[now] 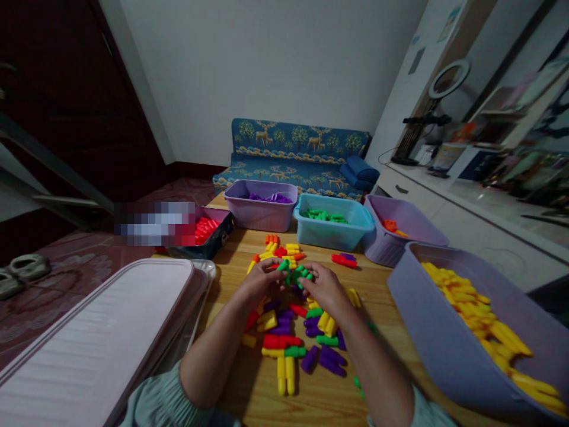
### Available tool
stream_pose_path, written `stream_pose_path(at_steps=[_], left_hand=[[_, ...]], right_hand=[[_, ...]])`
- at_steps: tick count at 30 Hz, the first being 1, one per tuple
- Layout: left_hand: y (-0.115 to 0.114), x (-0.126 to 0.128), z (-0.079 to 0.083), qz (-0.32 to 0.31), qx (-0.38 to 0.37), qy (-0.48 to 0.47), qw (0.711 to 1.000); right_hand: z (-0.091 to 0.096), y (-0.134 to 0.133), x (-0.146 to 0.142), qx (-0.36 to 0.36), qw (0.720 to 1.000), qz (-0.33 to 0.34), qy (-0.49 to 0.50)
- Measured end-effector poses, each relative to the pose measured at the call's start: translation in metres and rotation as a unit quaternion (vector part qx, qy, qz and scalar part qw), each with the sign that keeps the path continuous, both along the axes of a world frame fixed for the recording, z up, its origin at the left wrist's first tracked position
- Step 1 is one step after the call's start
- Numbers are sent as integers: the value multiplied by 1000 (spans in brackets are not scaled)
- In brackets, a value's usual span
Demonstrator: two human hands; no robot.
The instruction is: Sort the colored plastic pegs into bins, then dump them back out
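Note:
My left hand (264, 279) is closed, its fingertips pinching a green plastic building piece (283, 266) above the wooden table. Close beside it, my right hand (323, 287) grips more green plastic building pieces (300, 274); whether the pieces in both hands are joined cannot be seen. Under and around my hands lies a loose pile of pieces in several colours. Nearest to me are yellow pieces (285, 376), a red piece (281, 341) and purple pieces (332, 360). Beyond my hands are orange pieces (272, 239) and a red piece (344, 261).
Around the wooden table (253, 409) stand a dark bin (186, 248) of red pieces, a purple bin (262, 218) of purple ones, a turquoise bin (331, 235) of green ones, another purple bin (377, 243) with orange ones, and a large bin (427, 332) of yellow ones. A pale lid (98, 332) lies left.

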State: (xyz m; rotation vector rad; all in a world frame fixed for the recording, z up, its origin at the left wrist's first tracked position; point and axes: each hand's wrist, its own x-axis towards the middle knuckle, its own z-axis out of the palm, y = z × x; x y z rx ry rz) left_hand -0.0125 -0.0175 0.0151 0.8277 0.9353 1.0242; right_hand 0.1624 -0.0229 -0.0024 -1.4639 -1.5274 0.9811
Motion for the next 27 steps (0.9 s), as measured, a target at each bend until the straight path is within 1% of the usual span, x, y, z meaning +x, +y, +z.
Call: stream_pose_path(at_steps=[3, 7, 10, 13, 16, 19, 21, 23, 25, 27], left_hand=[[-2, 4, -1, -5, -18, -66, 998], [-4, 7, -1, -7, -12, -99, 995], [-5, 7, 1, -13, -2, -129, 992], [-4, 6, 2, -19, 0, -138, 990], [-3, 5, -1, 1, 5, -116, 993], [-1, 4, -6, 24, 32, -68, 997], [-1, 4, -9, 27, 60, -22, 998], [-2, 5, -9, 28, 91, 19, 995], [-3, 6, -7, 29, 117, 40, 992], [-4, 6, -5, 32, 130, 48, 990]], right_hand=[[4, -3, -4, -20, 1000, 7, 18], [14, -6, -8, -55, 995, 20, 82], [20, -7, -9, -80, 988, 9, 129], [24, -7, -8, -82, 989, -6, 125], [27, -7, -3, -55, 991, -42, 117], [31, -8, 0, -24, 984, -65, 162], [33, -10, -1, -25, 980, -45, 190], [33, -12, -2, -39, 979, -10, 198], [31, -13, -4, -50, 979, 23, 195], [28, -12, -6, -56, 979, 42, 193]])
